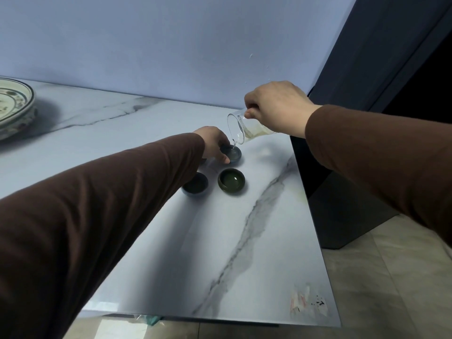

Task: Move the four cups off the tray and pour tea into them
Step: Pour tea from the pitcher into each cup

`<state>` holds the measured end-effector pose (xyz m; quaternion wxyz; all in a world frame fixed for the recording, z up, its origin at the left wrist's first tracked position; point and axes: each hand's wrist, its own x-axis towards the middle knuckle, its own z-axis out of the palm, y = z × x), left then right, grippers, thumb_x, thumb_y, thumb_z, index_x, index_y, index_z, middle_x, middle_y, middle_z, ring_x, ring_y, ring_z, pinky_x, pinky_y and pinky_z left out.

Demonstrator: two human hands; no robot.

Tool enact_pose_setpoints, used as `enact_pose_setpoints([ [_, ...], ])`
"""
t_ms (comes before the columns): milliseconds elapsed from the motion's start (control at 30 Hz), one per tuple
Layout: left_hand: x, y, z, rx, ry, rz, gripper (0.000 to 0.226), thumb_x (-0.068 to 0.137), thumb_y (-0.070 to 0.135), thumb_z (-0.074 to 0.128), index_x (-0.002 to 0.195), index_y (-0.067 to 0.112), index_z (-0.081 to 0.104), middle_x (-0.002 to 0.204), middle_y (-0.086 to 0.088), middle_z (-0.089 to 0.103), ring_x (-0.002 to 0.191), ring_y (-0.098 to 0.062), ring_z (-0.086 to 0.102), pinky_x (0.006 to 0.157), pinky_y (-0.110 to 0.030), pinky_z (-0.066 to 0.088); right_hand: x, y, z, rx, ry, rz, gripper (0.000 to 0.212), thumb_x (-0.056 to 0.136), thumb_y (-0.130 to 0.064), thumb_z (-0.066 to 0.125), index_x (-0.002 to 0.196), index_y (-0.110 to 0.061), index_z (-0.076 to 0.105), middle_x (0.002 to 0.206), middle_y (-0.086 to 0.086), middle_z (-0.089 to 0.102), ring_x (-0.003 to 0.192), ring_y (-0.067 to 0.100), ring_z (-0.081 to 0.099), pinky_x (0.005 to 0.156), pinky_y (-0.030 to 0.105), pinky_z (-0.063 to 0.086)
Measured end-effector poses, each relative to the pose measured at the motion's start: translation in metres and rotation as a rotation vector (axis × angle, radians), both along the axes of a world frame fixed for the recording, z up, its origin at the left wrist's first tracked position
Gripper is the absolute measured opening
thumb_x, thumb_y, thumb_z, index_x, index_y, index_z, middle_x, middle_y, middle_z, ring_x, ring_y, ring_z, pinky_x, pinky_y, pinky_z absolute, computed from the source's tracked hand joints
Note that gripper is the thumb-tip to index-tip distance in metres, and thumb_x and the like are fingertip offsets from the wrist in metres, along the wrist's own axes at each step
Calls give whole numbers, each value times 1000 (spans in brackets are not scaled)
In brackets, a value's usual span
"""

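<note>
My right hand (278,108) grips a clear glass pitcher (247,127), tilted with its spout down to the left. A thin stream of pale tea falls from it into a blue-grey cup (233,154) on the marble table (244,253). My left hand (214,144) holds that cup by its left side. Nearer me stand a dark green cup (231,182) with pale tea in it and a blue cup (195,185), partly hidden by my left sleeve. A fourth cup is not visible.
A patterned ceramic plate (14,106) rests at the far left of the table. The table's right edge runs close to the cups, with a dark table base (342,211) and tiled floor beyond. A dark curtain (381,45) hangs at the right.
</note>
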<state>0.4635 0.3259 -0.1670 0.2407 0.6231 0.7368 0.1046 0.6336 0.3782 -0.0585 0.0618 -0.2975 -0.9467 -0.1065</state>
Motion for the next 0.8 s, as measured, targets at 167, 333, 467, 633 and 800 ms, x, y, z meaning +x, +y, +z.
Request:
enact_pose_setpoints([
  [167,-1,0,-2,-1,-10,15,58,67,38,82,121,25,64,112,1,65,105,-27,62,90,-41,54,17,5,-7,-154,116,-135,23,95,-39,55,85,-19,61,81,3,60,83,28,54,69,33,36],
  [333,-1,-4,-5,25,1,23,79,69,41,80,140,25,48,132,3,57,123,-22,50,99,-39,48,39,4,-17,-396,334,-315,25,94,-42,55,89,-23,72,94,-4,69,89,20,58,72,30,39],
  [467,-2,-16,5,221,64,-23,67,73,39,77,133,23,52,126,-1,57,119,-23,45,97,-35,41,54,-4,-21,-467,416,-353,26,94,-43,53,83,-27,71,90,-10,70,85,17,60,64,27,41],
  [633,4,-41,11,291,111,-91,45,76,40,74,115,23,61,114,1,62,109,-21,47,88,-32,41,64,-18,-18,-446,379,-302,23,95,-41,52,83,-31,69,94,-14,71,89,14,61,64,26,38],
  [800,19,-62,4,203,124,-111,51,71,51,73,115,27,62,110,6,63,111,-20,45,91,-36,43,67,-33,-16,-372,278,-214,23,95,-41,53,90,-28,71,92,-4,71,89,21,61,69,30,38],
])
